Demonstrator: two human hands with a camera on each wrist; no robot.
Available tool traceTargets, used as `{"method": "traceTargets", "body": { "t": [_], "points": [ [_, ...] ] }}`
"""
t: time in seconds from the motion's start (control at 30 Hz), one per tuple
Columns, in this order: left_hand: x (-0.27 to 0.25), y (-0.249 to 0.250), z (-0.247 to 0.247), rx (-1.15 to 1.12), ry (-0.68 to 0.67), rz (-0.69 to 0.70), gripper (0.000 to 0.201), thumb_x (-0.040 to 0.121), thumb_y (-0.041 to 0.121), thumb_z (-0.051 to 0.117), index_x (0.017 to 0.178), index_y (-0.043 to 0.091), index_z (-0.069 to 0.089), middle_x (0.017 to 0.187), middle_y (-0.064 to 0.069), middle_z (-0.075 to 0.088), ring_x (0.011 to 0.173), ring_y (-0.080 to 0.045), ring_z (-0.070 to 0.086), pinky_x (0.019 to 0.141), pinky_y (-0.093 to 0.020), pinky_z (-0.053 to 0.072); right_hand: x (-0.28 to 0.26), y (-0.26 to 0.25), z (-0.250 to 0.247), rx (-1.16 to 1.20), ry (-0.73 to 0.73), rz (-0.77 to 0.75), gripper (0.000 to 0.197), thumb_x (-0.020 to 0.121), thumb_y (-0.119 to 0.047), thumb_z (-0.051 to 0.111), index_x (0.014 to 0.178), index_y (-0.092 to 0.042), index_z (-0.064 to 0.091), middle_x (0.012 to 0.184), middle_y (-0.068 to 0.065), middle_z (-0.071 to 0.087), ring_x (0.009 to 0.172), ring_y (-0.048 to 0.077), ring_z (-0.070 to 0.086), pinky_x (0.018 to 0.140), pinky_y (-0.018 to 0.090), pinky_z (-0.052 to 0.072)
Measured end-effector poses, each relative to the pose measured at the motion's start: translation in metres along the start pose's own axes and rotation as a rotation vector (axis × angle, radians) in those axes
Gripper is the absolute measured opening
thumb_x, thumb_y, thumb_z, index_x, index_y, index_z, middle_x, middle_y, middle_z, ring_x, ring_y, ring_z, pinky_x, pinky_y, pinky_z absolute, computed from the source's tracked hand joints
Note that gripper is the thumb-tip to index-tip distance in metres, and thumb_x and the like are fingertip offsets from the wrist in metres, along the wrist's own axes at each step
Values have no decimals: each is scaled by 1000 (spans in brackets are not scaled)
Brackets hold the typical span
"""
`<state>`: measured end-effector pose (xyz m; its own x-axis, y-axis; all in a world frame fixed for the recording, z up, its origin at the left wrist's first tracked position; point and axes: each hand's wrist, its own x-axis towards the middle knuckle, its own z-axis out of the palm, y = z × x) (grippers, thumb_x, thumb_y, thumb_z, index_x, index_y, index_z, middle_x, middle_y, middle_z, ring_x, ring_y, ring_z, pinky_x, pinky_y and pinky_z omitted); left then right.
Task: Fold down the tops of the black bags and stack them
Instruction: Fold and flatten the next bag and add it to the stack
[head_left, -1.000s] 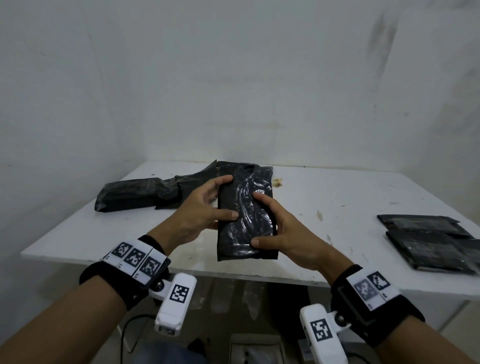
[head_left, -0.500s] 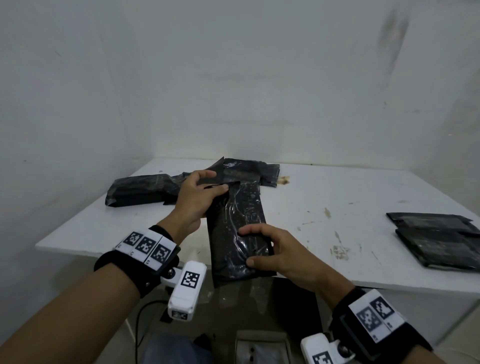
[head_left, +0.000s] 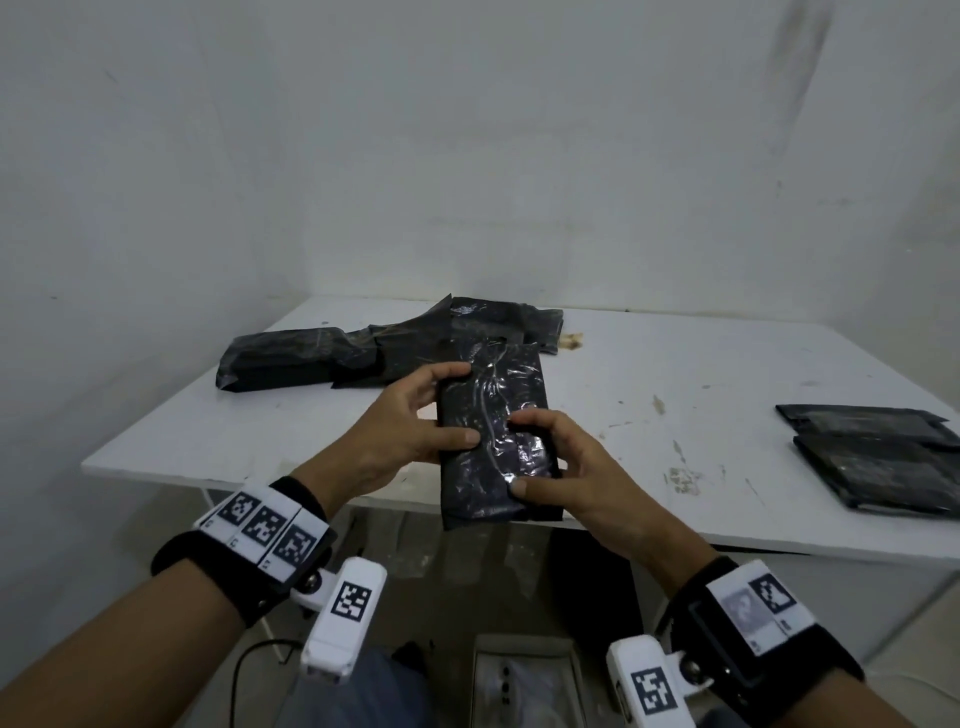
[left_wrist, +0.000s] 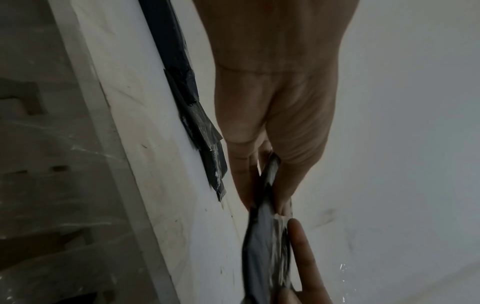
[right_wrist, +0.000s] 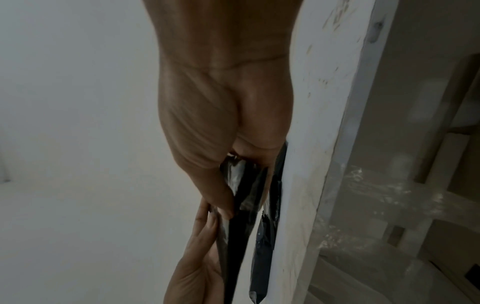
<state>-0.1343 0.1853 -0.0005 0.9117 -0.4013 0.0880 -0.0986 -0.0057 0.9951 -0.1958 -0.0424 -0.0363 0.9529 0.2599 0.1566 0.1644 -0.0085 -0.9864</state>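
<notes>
Both hands (head_left: 400, 431) (head_left: 566, 467) grip the black bag (head_left: 493, 436) by its sides; it looks thin, slippery and soft.

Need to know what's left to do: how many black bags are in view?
5, maybe more: one held in both hands, two overlapping far left, two stacked at right. Overlaps could hide others.

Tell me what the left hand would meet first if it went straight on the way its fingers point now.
Probably the right hand. The left hand grips the left edge of the glossy black plastic bag, fingers pointing right across it, and the right hand holds the opposite edge. Depth is unclear, so it might pass just behind.
</notes>
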Motion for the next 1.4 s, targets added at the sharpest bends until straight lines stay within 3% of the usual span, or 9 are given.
{"method": "traceTargets", "body": {
  "t": [0.2, 0.3, 0.47, 0.57, 0.77, 0.9, 1.1, 1.3, 1.4],
  "points": [
    [-13, -8, -14, 38, 102, 31, 74, 73, -5, 82, 135, 25, 55, 133, -1, 56, 110, -27, 67, 72, -41, 63, -42, 34, -3, -400, 399, 13, 26, 94, -29, 66, 105, -38, 45, 82, 2, 67, 71, 14, 68, 69, 29, 57],
    [-20, -10, -22, 21, 150, 44, 74, 73, -6, 82, 136, 24, 55, 131, -2, 58, 111, -22, 66, 74, -42, 63, -60, 62, 2, -577, 422, 47, 27, 95, -28, 65, 101, -33, 39, 70, 3, 61, 59, 8, 57, 55, 18, 47],
    [-33, -16, -29, 11, 176, 38, 75, 74, -6, 81, 137, 24, 54, 132, -5, 58, 110, -21, 67, 77, -44, 63, -65, 96, 23, -454, 335, 140, 39, 91, -26, 71, 116, -31, 41, 107, -12, 61, 92, 3, 64, 76, 22, 56],
    [-40, -22, -29, 10, 179, 36, 75, 73, -6, 81, 137, 23, 54, 132, -6, 59, 108, -22, 68, 76, -44, 62, -59, 108, 32, -297, 398, 102, 42, 88, -18, 75, 116, -29, 46, 113, -11, 63, 101, -3, 63, 86, 24, 57],
    [-50, -25, -34, 19, 190, 36, 74, 73, -6, 82, 136, 24, 55, 132, -7, 59, 110, -23, 67, 75, -41, 63, -56, 106, 38, -60, 538, 84, 33, 86, -2, 73, 107, -20, 54, 101, 7, 71, 98, 17, 70, 75, 23, 57],
    [-53, -23, -36, 24, 183, 29, 75, 72, -3, 82, 136, 25, 55, 132, -7, 60, 110, -23, 68, 76, -42, 62, -59, 95, 37, 100, 498, 147, 38, 85, 1, 74, 113, -16, 56, 104, 16, 70, 98, 29, 70, 69, 28, 58],
    [-53, -16, -37, 53, 114, -5, 74, 70, 0, 84, 134, 28, 57, 132, -4, 60, 113, -24, 67, 78, -45, 62, -53, 57, 19, 317, 312, 307, 51, 83, 10, 70, 126, -15, 60, 116, 15, 67, 99, 26, 69, 80, 35, 58],
    [-48, -10, -40, 69, 57, -14, 75, 73, -4, 81, 135, 28, 56, 133, -2, 57, 106, -17, 71, 80, -48, 62, -40, 36, 5, 428, 294, 475, 47, 84, 14, 66, 127, -4, 59, 115, 20, 69, 100, 31, 68, 71, 33, 59],
    [-43, -8, -44, 76, 44, -23, 75, 72, -2, 83, 135, 29, 57, 135, -3, 56, 105, -17, 71, 81, -48, 62, -35, 30, 3, 445, 287, 518, 47, 82, 13, 68, 127, 1, 58, 117, 20, 67, 102, 31, 67, 75, 34, 58]
  ]
}}
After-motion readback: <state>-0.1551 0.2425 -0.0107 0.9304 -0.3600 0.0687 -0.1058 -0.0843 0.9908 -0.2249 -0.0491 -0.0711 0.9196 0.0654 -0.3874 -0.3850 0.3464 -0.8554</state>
